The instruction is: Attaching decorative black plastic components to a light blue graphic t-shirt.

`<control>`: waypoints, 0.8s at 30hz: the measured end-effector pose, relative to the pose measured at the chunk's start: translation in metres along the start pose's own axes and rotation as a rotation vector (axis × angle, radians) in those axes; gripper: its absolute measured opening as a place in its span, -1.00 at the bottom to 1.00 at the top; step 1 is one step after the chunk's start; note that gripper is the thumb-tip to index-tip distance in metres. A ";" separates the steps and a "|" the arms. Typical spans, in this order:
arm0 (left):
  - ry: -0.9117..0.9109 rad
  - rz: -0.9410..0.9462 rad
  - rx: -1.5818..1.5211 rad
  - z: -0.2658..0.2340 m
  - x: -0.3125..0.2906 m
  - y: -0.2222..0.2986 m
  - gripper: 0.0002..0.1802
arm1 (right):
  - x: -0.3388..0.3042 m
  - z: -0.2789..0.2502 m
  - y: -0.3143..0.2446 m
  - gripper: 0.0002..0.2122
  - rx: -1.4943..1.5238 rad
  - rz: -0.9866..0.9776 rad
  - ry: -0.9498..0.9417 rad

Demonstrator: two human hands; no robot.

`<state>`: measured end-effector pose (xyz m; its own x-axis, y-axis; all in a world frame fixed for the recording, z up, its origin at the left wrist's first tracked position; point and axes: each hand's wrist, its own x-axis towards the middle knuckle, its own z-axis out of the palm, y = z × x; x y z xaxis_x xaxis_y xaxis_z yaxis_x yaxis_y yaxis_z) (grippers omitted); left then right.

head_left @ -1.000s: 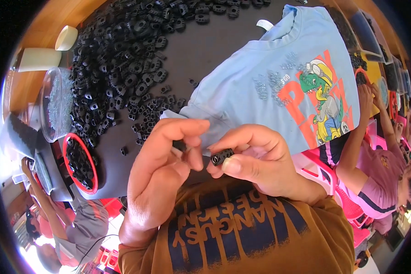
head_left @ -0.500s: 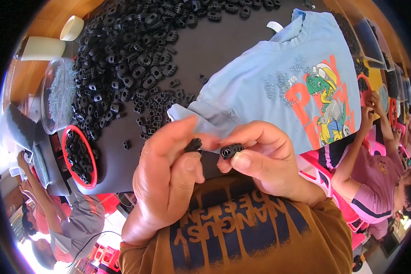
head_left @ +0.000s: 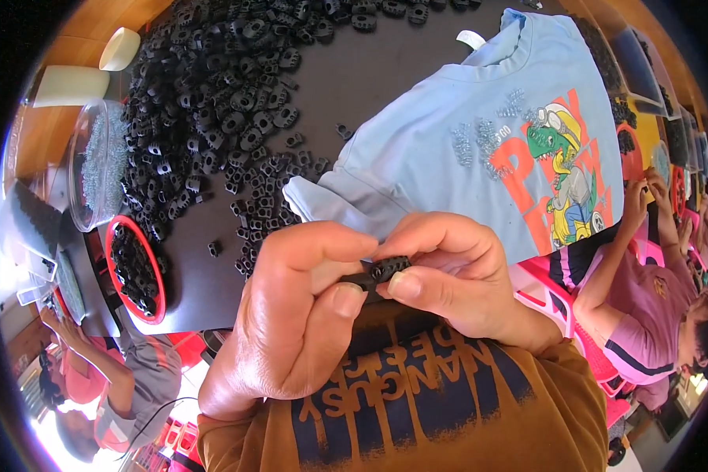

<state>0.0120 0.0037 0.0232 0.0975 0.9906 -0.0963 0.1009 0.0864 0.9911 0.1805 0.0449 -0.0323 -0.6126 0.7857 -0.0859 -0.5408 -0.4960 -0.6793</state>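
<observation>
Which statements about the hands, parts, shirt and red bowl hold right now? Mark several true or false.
1. The right hand pinches a small black plastic part. True.
2. The light-blue T-shirt lies left of the heap of black parts. False: it lies to the right.
3. Small coil springs lie on the T-shirt. True.
4. The red bowl holds coil springs. False: it holds black pieces.
5. The left hand is far from the right hand. False: their fingertips are close together.
</observation>
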 end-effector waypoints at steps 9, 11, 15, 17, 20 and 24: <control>-0.105 0.073 0.193 -0.001 0.012 -0.007 -0.65 | 0.000 -0.006 -0.002 -0.87 -0.026 0.095 -0.009; -0.190 0.223 0.439 -0.009 0.023 -0.003 -0.63 | 0.000 -0.008 -0.001 -0.87 -0.039 0.103 0.011; -0.296 0.371 0.680 -0.013 0.031 0.002 -0.59 | 0.001 -0.011 0.002 -0.88 -0.097 0.067 0.023; -0.248 0.192 0.519 -0.013 0.023 -0.005 -0.59 | 0.002 -0.013 0.004 -0.89 -0.114 0.064 0.033; -0.207 -0.087 0.292 -0.011 0.022 0.003 -0.59 | 0.001 -0.016 0.008 -0.90 -0.292 -0.024 0.014; -0.299 -0.125 0.339 -0.014 0.027 0.005 -0.62 | 0.001 -0.022 0.007 -0.88 -0.473 -0.118 -0.032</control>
<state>0.0015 0.0319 0.0270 0.3399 0.8966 -0.2840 0.4427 0.1139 0.8894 0.1893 0.0503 -0.0534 -0.5844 0.8109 0.0286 -0.2905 -0.1762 -0.9405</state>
